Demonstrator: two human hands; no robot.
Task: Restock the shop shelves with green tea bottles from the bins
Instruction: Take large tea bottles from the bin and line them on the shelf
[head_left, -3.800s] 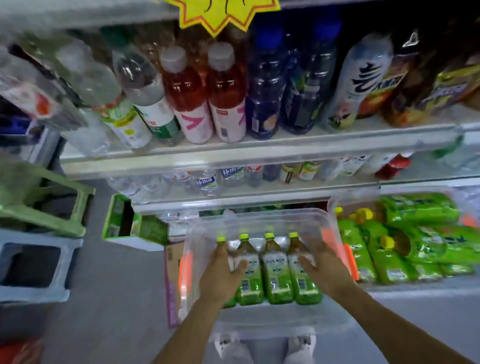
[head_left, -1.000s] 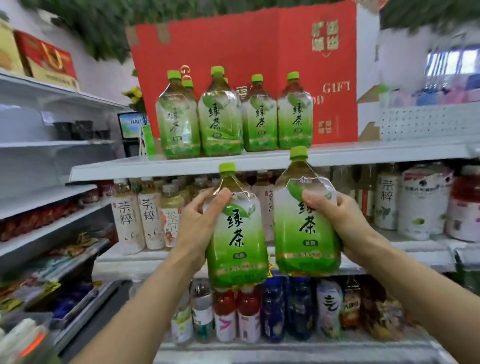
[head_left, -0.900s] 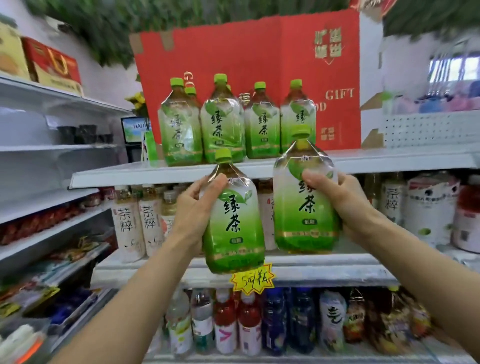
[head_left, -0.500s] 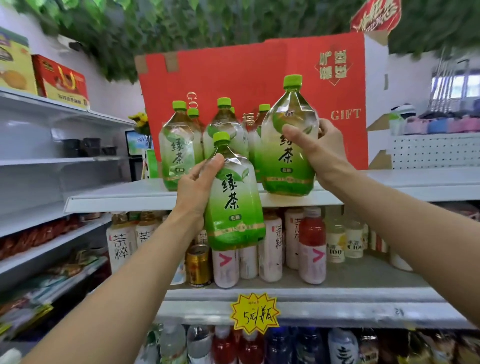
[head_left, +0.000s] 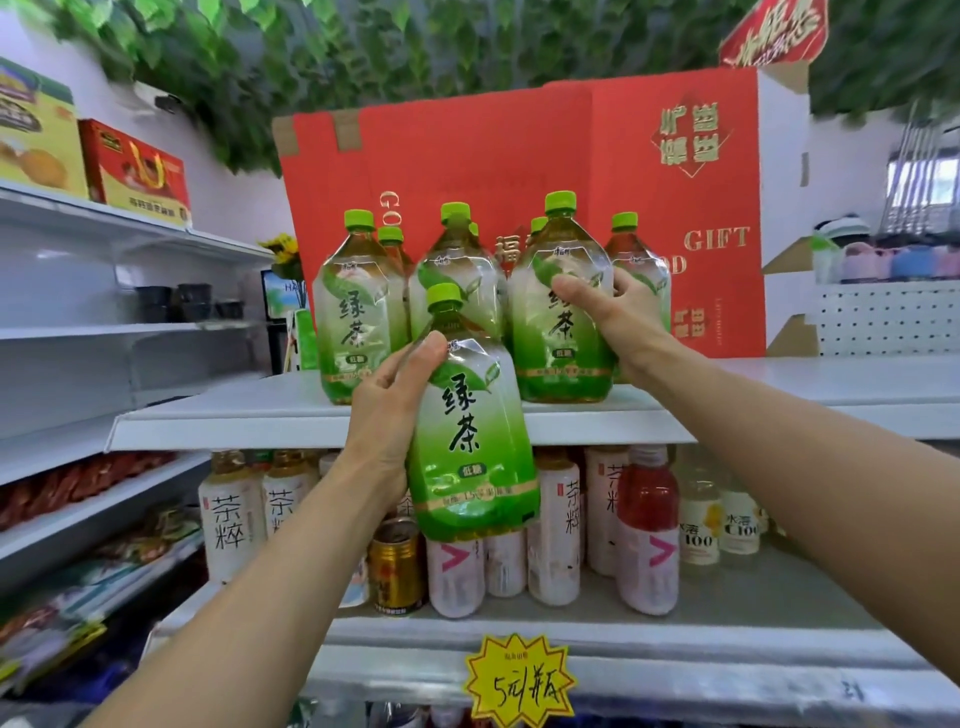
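left hand: fingers hold lower green tea bottle | right hand: fingers hold upper green tea bottle on top shelf, 1 o'clock of lower

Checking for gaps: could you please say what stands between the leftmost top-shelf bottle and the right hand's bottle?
Another green tea bottle stands there, seen in the head view.

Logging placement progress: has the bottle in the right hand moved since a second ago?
Yes. The right-hand bottle rose from below the top shelf edge and now sits on it, gripped by the right hand.
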